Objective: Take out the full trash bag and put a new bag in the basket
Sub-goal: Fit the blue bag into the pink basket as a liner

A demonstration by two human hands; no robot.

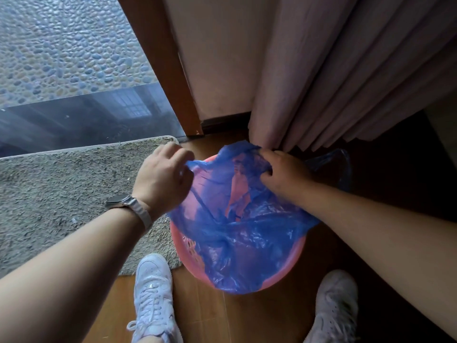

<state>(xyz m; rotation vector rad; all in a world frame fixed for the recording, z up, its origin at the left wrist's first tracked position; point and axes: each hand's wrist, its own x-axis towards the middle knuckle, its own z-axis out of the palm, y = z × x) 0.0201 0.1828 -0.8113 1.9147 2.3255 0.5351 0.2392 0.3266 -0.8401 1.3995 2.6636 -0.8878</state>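
A pink plastic basket (295, 258) with perforated walls stands on the wooden floor between my feet. A thin blue trash bag (242, 233) is draped over its mouth and hangs over the near rim. My left hand (163, 179) pinches the bag's edge at the basket's far left. My right hand (284, 173) grips a bunch of the bag's edge at the far right. Pink shows through the film between my hands. Another piece of blue plastic (343, 167) lies in shadow behind my right hand; what it is I cannot make out.
A shaggy grey mat (61, 194) lies left of the basket. Pink curtains (333, 78) hang just behind it, beside a wooden door frame (168, 70) and a glass pane. My white shoes (153, 293) flank the basket on the wood floor.
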